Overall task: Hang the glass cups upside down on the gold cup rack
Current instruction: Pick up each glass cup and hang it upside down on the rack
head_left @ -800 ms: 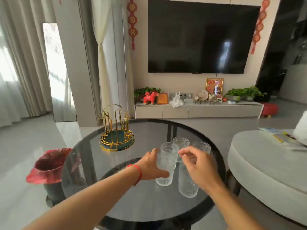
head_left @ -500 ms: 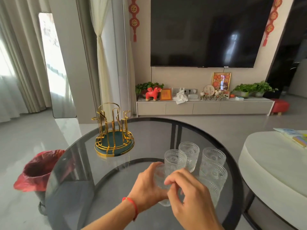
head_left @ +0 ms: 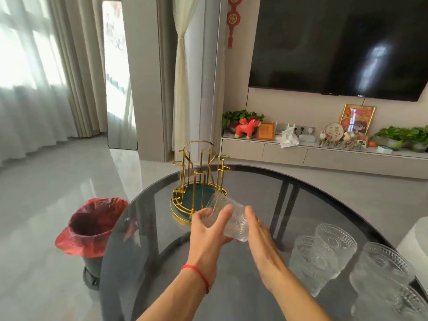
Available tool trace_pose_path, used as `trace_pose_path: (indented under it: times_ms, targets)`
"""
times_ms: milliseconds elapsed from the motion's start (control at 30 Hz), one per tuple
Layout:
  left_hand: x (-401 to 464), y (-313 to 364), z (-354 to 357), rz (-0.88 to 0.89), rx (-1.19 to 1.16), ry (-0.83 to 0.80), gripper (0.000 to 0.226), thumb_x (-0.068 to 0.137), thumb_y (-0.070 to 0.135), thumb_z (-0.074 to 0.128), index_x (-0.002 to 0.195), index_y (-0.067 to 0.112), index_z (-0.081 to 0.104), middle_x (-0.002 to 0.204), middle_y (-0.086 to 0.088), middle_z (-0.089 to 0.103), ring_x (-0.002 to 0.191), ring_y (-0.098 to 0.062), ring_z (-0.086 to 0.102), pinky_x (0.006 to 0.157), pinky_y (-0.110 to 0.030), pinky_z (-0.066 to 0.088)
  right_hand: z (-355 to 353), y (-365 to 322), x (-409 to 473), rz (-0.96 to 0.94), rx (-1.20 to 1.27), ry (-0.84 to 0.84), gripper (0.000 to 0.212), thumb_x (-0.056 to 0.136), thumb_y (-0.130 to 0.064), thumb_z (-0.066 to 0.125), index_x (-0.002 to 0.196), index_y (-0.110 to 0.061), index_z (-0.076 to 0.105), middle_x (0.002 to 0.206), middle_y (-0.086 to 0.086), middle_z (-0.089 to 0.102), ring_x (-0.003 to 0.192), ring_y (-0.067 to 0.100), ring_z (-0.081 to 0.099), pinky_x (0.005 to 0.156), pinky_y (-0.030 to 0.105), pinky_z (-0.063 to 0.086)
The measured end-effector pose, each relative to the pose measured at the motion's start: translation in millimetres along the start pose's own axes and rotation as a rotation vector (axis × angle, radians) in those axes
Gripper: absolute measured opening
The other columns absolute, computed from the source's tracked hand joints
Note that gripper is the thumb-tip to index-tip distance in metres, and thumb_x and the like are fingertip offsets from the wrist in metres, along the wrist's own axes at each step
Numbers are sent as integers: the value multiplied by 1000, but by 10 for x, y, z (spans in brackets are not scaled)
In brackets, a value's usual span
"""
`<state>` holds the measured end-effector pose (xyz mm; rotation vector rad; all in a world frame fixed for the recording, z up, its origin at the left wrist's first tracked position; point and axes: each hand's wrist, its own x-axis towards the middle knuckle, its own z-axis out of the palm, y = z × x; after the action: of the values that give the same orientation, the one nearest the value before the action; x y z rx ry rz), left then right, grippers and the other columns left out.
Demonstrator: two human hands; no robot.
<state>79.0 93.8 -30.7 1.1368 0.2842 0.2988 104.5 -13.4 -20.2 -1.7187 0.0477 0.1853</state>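
Note:
My left hand (head_left: 209, 230) grips a clear patterned glass cup (head_left: 232, 220), tipped on its side with its mouth toward the gold cup rack (head_left: 200, 179). The cup hangs just in front of the rack's right edge, above the table. My right hand (head_left: 260, 239) is flat and open beside the cup's base, fingers straight, apparently touching it. The rack has gold wire prongs on a round green base and carries no cups. Several more glass cups (head_left: 333, 244) stand upright at the table's right.
The round dark glass table (head_left: 266, 198) holds everything. A bin with a red bag (head_left: 92, 225) stands on the floor to the left. A white round table edge (head_left: 416, 232) shows at far right. A TV cabinet runs along the back wall.
My left hand has lifted one cup from the group, tipped it over and carried it left toward the rack. My right hand has let go and opened. The view has swung left.

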Motion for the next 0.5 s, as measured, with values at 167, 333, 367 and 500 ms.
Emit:
trace_pose_path:
  times_ms: [167,333,367,500]
  targets:
    - [321,-12,-262,137,392,-98,55,80,76,46,115,35,58,121,7,60,118,-12,55,105,-42,46,59,-159,477,-164,119,275,48,101,-67,37,122,-30,56,109,-4,68,96,20,70,79,44,62]
    - [553,-365,-619,525,1304,44,56,86,64,36,133,37,51,150,-1,39,147,-26,26,117,-48,28,-240,-580,898,-296,171,577,57,97,-64,46,141,-27,49,114,-5,62,75,13,71,68,37,60]
    - [594,-409,-644,465,1383,37,65,85,67,32,144,41,41,163,-3,26,153,-29,13,122,-51,20,-259,-698,1005,-339,129,576,60,97,-63,49,146,-29,47,118,-8,62,77,7,69,74,38,62]
    - [702,-510,-693,389,1481,60,78,84,74,21,155,50,-1,169,1,-15,155,-31,-14,125,-55,8,-167,-1199,1519,-459,30,460,66,96,-60,56,154,-31,45,154,-4,50,106,2,68,88,42,63]
